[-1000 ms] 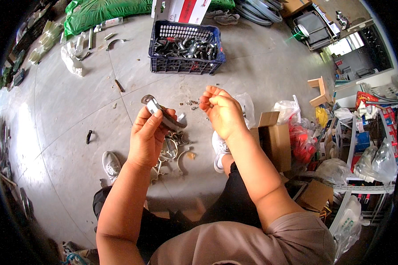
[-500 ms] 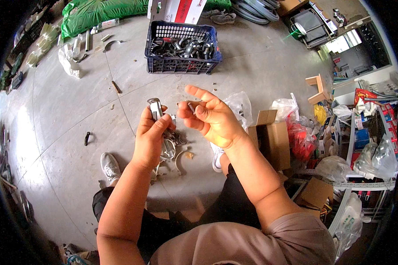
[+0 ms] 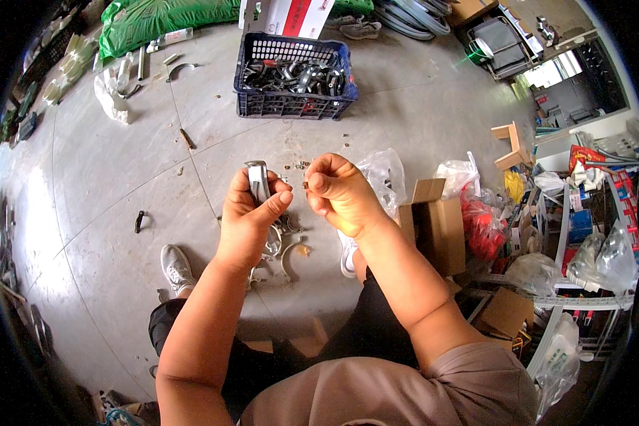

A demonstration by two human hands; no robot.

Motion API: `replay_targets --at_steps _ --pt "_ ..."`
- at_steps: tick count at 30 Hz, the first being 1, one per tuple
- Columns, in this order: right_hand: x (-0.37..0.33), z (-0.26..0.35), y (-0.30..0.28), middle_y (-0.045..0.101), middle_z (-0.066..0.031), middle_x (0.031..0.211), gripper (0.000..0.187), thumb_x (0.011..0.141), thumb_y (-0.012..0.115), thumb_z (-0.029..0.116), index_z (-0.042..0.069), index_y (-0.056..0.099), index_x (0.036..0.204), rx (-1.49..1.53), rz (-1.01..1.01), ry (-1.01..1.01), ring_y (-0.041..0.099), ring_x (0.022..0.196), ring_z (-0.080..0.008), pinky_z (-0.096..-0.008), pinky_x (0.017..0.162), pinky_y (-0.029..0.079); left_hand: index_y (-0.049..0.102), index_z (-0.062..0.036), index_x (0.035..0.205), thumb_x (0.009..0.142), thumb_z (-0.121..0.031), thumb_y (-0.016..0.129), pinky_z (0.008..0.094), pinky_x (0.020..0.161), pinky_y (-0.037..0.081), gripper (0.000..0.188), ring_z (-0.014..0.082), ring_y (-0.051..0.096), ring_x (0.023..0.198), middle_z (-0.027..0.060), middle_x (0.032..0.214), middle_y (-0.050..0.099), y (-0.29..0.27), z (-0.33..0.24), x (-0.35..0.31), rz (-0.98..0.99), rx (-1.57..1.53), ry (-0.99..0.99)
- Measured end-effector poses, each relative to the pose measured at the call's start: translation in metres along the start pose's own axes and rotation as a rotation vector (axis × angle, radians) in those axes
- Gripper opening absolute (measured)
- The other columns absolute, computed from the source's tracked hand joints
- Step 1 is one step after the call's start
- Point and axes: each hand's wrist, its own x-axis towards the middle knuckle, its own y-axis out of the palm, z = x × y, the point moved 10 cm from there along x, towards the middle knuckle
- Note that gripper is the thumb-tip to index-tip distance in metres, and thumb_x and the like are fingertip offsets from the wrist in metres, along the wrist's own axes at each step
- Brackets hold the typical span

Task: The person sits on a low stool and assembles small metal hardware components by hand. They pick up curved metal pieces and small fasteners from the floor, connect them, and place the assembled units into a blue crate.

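Note:
My left hand (image 3: pixel 247 224) is closed around a curved, shiny metal clamp (image 3: pixel 258 181), which stands up between fingers and thumb. Just to its right, my right hand (image 3: pixel 344 195) is pinched, with a small brown metal piece (image 3: pixel 306 185) showing at the fingertips; a bolt or a nut, I cannot tell which. A narrow gap separates the two hands. On the floor beneath them lies a pile of loose metal clamp parts (image 3: pixel 285 255), partly hidden by my left hand. Several small nuts or bolts (image 3: pixel 302 165) are scattered just beyond my fingers.
Ahead stands a dark blue plastic crate (image 3: pixel 291 106) full of metal clamps. An open cardboard box (image 3: pixel 440 231) and clear plastic bags (image 3: pixel 383 177) are to the right, beside a cluttered shelf (image 3: pixel 582 302). Green sacks (image 3: pixel 163 25) lie at the far left.
My right hand's fingers have curled in from a spread pose to a pinch around the small piece. The clamp in my left hand has turned slightly and shifted a little right.

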Motion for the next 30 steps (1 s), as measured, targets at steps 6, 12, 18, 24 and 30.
replay_targets --at_steps 6,12,18,24,30 --pt "-0.001 -0.005 -0.006 0.056 -0.0001 0.063 0.022 0.071 0.071 0.023 0.008 0.055 0.075 -0.205 -0.124 0.012 0.049 0.045 -0.0056 -0.0175 0.039 0.037 0.048 -0.0056 0.096 0.075 0.004 0.062 0.0242 0.075 0.046 0.027 0.012 0.056 0.086 0.0043 0.092 0.058 0.001 -0.001 -0.001 -0.023 0.016 0.015" --pt "-0.001 -0.007 -0.001 0.057 -0.0027 0.065 0.02 0.079 0.064 0.025 0.007 0.055 0.076 -0.202 -0.157 0.06 0.051 0.046 -0.008 -0.0194 0.039 0.039 0.049 -0.0057 0.096 0.075 0.003 0.063 0.0236 0.073 0.046 0.026 0.0119 0.056 0.083 0.0047 0.091 0.059 -0.006 -0.006 0.002 -0.098 0.075 0.073" --pt "-0.004 -0.009 -0.005 0.057 -0.0025 0.067 0.017 0.084 0.057 0.022 0.006 0.055 0.08 -0.451 -0.14 0.193 0.052 0.051 -0.0078 -0.0197 0.043 0.04 0.049 -0.0057 0.095 0.076 0.004 0.062 0.0237 0.072 0.046 0.025 0.0123 0.056 0.083 0.0045 0.088 0.059 -0.015 -0.006 0.002 -0.173 0.133 0.114" --pt "-0.001 0.007 0.012 0.056 -0.0014 0.07 0.013 0.084 0.058 0.018 0.005 0.055 0.082 -0.421 -0.093 -0.123 0.052 0.057 -0.0066 -0.0195 0.049 0.042 0.048 -0.0045 0.094 0.076 0.007 0.06 0.0242 0.073 0.047 0.025 0.0135 0.057 0.081 0.0059 0.086 0.059 -0.017 -0.006 0.006 -0.174 0.054 0.148" --pt "-0.003 -0.002 -0.002 0.057 -0.0031 0.07 0.021 0.085 0.055 0.026 0.005 0.056 0.081 -0.604 -0.173 0.101 0.052 0.056 -0.0081 -0.0198 0.047 0.042 0.048 -0.0044 0.095 0.075 0.008 0.06 0.0253 0.074 0.047 0.026 0.015 0.058 0.082 0.0065 0.087 0.059 -0.018 -0.003 0.007 -0.183 0.035 0.119"
